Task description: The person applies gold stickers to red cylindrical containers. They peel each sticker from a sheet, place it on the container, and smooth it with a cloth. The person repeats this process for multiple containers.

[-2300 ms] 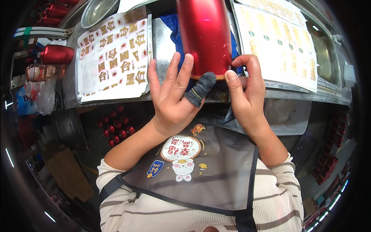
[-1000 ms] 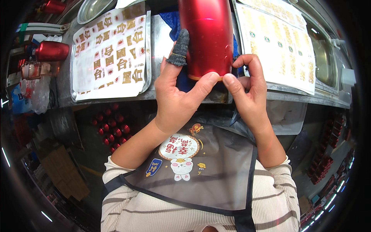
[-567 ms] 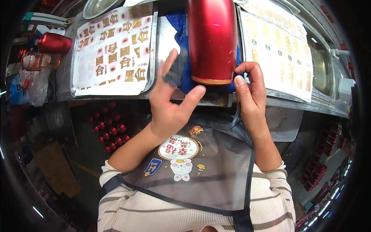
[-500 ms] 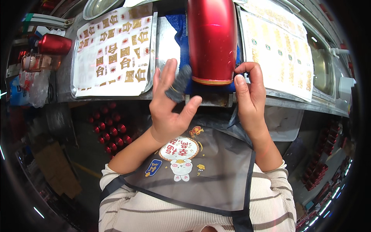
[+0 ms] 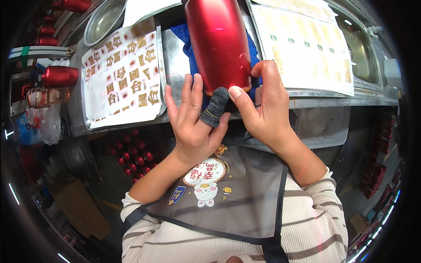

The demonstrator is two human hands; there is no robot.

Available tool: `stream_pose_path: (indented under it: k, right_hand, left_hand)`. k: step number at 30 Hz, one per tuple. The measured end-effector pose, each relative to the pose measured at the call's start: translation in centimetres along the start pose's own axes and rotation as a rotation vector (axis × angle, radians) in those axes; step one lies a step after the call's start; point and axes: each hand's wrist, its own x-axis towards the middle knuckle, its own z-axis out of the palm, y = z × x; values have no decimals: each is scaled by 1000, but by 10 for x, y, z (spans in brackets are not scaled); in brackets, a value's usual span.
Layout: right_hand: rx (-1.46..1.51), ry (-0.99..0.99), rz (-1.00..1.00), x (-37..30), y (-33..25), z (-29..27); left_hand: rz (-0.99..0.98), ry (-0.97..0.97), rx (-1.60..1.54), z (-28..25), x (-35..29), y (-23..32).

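A glossy red bottle (image 5: pixel 219 44) with a gold rim lies on a blue cloth (image 5: pixel 180 31), its gold-rimmed end toward me. My left hand (image 5: pixel 193 125) is open, fingers stretched out. A dark grey knitted finger cover (image 5: pixel 215 107) on its index finger reaches the bottle's near end, close to my right thumb. My right hand (image 5: pixel 269 103) is at the bottle's lower right, thumb tip against the near rim and bent index finger at the side. Its other fingers are mostly hidden.
Left of the bottle is a tray (image 5: pixel 161 65) with a sheet of gold decals (image 5: pixel 125 72). Another decal sheet (image 5: pixel 307 48) lies to the right, beside a metal basin (image 5: pixel 364 57). A metal bowl (image 5: pixel 104 22) stands at the far left. Several red bottles (image 5: pixel 133 153) stand below the bench.
My left hand has moved in, bringing the covered finger to the bottle's end. My right thumb has come over onto the rim. The view has shifted and turned slightly.
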Motion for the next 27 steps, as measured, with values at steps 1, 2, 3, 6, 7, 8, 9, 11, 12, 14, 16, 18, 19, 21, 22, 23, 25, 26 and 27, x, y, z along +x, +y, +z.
stream_pose_path:
  k: [1, 2, 3, 6, 7, 8, 9, 11, 12, 14, 16, 18, 19, 21, 22, 23, 25, 26, 27]
  right_hand:
    - [24, -5, 8, 0, 1, -1]
    - [48, -8, 14, 0, 1, -2]
    - [69, -9, 14, 0, 1, -2]
    - [139, -15, 8, 0, 5, -4]
    - [169, -18, 9, 0, 7, -4]
    - [206, -22, 19, 0, 10, -3]
    - [239, -30, 37, 0, 11, -5]
    - [304, -52, 80, -1, 13, -7]
    - [337, -70, 120, -1, 13, -10]
    - [414, -112, 208, 0, 12, -15]
    - [421, -120, 223, -3, 10, -15]
    - [352, -85, 142, -5, 9, -12]
    - [286, -54, 75, -5, 9, -11]
    - [153, -6, -15, -3, 4, -10]
    - [90, 7, -41, -2, 0, -9]
    - [20, 19, -77, 0, 1, -6]
    - [-21, 50, -101, 2, 1, 0]
    - [-44, 65, -111, 3, 1, 1]
    - [-38, 54, -106, 3, 0, 1]
  left_hand:
    - [18, -1, 21, -1, 2, 0]
    - [36, -2, 42, -2, 4, -1]
    - [54, -4, 63, -4, 6, -2]
    - [108, -20, 104, -10, 16, -1]
    - [135, -20, 115, -12, 20, 0]
    - [163, -20, 127, -13, 24, 2]
    - [193, -20, 137, -12, 29, 4]
    - [181, -11, 138, -9, 35, 5]
    - [177, -4, 132, -6, 38, 5]
    - [156, 30, 161, -6, 46, 0]
    - [94, 75, 56, -1, 39, -7]
    - [-15, 92, -119, 3, 34, -9]
    - [-72, 103, -204, 4, 33, -9]
    - [-161, 101, -262, 2, 28, -5]
    - [-204, 101, -292, 0, 25, -2]
    - [-225, 80, -280, -2, 15, -2]
    - [-209, 46, -221, -6, -4, -5]
    - [-171, 30, -179, -6, -6, -6]
    - [-92, 20, -94, -7, -6, -9]
